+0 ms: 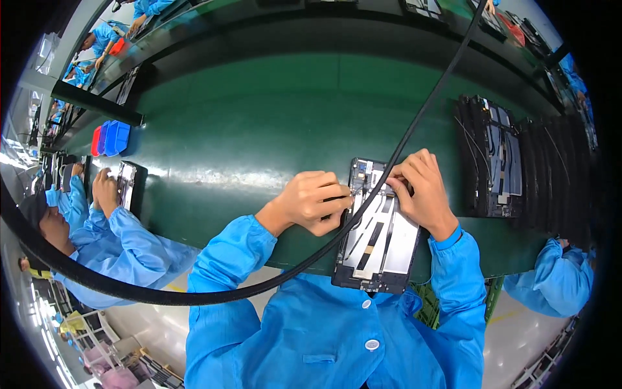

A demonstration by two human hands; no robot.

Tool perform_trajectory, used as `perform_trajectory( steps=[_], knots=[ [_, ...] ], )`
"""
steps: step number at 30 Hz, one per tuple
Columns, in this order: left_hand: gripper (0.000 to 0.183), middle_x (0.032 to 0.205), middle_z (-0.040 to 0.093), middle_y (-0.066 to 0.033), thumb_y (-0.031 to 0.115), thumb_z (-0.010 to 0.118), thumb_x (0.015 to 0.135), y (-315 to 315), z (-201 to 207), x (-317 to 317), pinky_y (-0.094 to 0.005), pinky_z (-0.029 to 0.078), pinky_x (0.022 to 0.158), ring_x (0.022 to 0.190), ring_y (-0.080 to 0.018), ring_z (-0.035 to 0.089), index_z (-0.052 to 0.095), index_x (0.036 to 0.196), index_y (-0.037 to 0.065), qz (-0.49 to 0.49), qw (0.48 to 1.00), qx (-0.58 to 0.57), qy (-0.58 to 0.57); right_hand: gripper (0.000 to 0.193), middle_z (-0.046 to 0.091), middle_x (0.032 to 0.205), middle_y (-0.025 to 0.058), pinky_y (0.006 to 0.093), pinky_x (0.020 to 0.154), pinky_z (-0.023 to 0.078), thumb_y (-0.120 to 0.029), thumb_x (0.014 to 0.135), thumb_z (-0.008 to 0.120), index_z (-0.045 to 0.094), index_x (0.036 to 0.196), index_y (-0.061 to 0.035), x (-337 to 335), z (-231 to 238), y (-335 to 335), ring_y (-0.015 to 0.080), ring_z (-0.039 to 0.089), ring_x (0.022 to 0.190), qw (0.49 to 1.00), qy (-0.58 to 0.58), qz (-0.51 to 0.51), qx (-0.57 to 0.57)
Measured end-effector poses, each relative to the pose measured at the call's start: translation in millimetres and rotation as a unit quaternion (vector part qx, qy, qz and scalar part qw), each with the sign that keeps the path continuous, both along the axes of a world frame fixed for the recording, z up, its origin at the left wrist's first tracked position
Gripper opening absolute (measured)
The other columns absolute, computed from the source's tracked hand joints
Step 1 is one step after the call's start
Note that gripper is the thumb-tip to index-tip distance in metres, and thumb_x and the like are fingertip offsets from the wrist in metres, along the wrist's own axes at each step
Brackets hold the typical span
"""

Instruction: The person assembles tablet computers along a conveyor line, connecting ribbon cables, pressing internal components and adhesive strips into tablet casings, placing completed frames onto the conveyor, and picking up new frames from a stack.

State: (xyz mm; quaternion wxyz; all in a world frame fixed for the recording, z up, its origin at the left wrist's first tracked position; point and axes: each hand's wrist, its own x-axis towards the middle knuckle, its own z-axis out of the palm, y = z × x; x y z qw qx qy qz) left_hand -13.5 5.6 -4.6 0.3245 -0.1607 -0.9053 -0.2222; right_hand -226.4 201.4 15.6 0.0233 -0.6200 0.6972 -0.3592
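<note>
Opened tablet [381, 236] right between left hand [315, 201] and right hand [422, 191], fingers [335, 192] curled at its upper half, clamped or not, can't tell!

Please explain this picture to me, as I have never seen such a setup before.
No machine here: these are a person's bare left hand and right hand, below blue sleeves. One wide fisheye camera on their head looks down, bending straight edges. On the green table lies an opened flat device, its inner parts showing. Both hands are at its upper part; whether they pinch something small is unclear. Red and blue bins stand at the left, another opened device at the right. A black cord crosses the view.
</note>
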Motion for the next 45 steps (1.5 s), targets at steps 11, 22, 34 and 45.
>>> perform_trajectory(
  steps=[11,22,34,45],
  knots=[
    [0.038,0.087,0.073,-0.0057,0.01,0.076,0.057,-6.1,3.1,-2.2,-0.0353,0.051,0.053,0.07,-0.0225,0.066,0.082,0.094,0.002,-0.022,1.0,-0.016,0.007,0.014,0.049,0.078,0.006,0.0408,0.079,0.04,-0.008,0.078,0.086,0.073,0.083,-0.0079,-3.0,-4.2,2.0,0.0276,0.049,0.085,0.997,-0.069,0.003,0.029],
    [0.036,0.087,0.072,-0.0077,0.006,0.073,0.06,-1.3,-4.8,-7.7,-0.0361,0.054,0.055,0.07,-0.025,0.067,0.081,0.095,0.001,-0.014,1.0,0.012,0.024,0.014,0.047,0.077,0.0045,0.0395,0.079,0.037,-0.009,0.072,0.084,0.071,0.076,-0.0094,-2.7,3.1,5.0,0.0258,0.047,0.084,0.993,-0.097,0.021,0.064],
    [0.032,0.1,0.073,-0.0087,0.004,0.076,0.073,24.5,-1.7,11.5,-0.0382,0.055,0.067,0.084,-0.026,0.069,0.077,0.104,0.0,0.087,0.995,0.01,-0.041,0.013,0.045,0.074,0.0019,0.0381,0.08,0.035,-0.009,0.07,0.083,0.071,0.075,-0.0112,-10.0,-1.6,8.2,0.0236,0.047,0.082,0.99,-0.128,0.038,0.049],
    [0.03,0.102,0.073,-0.0093,0.004,0.075,0.076,26.4,1.6,10.2,-0.0383,0.055,0.069,0.085,-0.0268,0.069,0.076,0.106,0.0,0.107,0.992,0.033,-0.061,0.012,0.045,0.076,0.0031,0.0389,0.086,0.037,-0.011,0.064,0.084,0.076,0.074,-0.0129,-8.1,2.2,8.2,0.0256,0.049,0.087,0.988,-0.121,0.072,0.067]
  ],
)
